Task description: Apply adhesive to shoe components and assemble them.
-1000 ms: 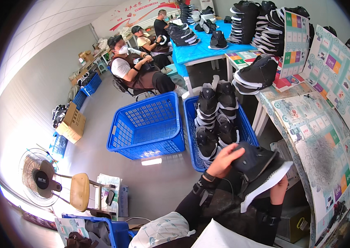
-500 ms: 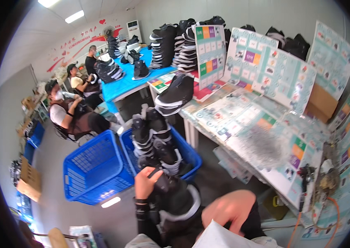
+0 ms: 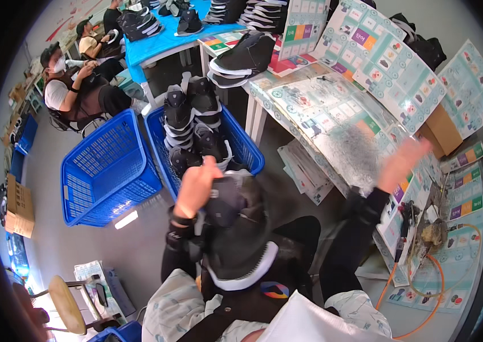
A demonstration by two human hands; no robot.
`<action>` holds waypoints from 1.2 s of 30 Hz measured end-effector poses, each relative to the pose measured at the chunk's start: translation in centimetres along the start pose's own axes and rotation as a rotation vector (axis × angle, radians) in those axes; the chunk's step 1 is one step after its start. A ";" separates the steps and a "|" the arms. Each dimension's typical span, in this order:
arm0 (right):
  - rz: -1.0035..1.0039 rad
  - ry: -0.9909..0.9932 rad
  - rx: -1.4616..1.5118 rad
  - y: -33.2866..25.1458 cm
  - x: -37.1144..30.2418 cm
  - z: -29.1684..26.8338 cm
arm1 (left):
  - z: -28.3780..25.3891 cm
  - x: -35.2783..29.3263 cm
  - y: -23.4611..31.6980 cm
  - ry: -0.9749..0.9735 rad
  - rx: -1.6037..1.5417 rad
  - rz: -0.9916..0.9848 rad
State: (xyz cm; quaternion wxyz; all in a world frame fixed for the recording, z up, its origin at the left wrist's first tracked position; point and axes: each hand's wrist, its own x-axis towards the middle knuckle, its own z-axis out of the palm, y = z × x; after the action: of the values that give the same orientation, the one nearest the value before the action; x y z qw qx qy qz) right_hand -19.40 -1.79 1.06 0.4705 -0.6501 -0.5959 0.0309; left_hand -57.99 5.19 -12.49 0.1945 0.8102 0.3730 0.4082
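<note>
My left hand [image 3: 195, 191] is closed on the top of a black high-top shoe upper [image 3: 235, 245], near its tongue. The upper rests over my lap with its white-edged rim towards me. Out to the right, my right hand [image 3: 404, 165] is raised over the far right part of the worktable [image 3: 332, 114]. It is smeared by motion, but its fingers look stretched out and nothing shows in them. Close to that hand lie a dark-handled tool [image 3: 405, 222] and a grimy, glue-stained holder [image 3: 432, 236] at the table's edge.
A blue basket [image 3: 253, 149] of stacked black shoe uppers stands ahead, beside another blue basket [image 3: 73, 196]. One shoe stack [image 3: 247, 57] sits on the table corner. Printed boards [image 3: 367, 34] lean behind it. An orange hose [image 3: 442, 285] hangs at right. Co-workers [image 3: 76, 85] sit at left.
My right hand has moved from near my lap up and right, over the table. My left hand still grips the upper. The view has tipped downward.
</note>
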 end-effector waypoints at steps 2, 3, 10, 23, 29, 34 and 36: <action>0.008 0.097 -0.067 1.9 0.5 -4.0 | -2.4 -1.7 -2.6 -0.088 -0.560 -0.662; 0.035 0.078 -0.100 2.3 -0.3 -5.5 | -2.6 -2.4 -3.4 -0.005 -0.407 -0.532; 0.223 -0.969 -0.180 -2.7 -8.5 -0.9 | -0.6 -5.7 -3.2 -0.186 -0.216 -0.688; -0.990 -1.546 1.647 -15.7 -3.0 7.5 | -1.3 -6.1 -3.0 -0.109 -0.106 -0.582; 0.634 -0.931 1.656 -17.2 -9.7 2.7 | -5.0 -6.4 -2.7 0.016 -0.092 -0.665; 0.523 -1.027 1.264 -16.1 -9.9 1.3 | -5.8 -6.6 -2.2 0.165 -0.066 -0.712; -0.443 -0.770 0.575 -16.4 -8.4 2.2 | -5.0 -6.5 -2.2 0.168 0.030 -0.614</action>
State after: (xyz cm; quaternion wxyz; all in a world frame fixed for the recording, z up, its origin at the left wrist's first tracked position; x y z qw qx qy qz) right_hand -35.32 -9.83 6.08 0.3720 -0.2950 -0.8160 0.3296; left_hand -65.52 1.71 -14.25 0.2651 0.6259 0.6209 0.3904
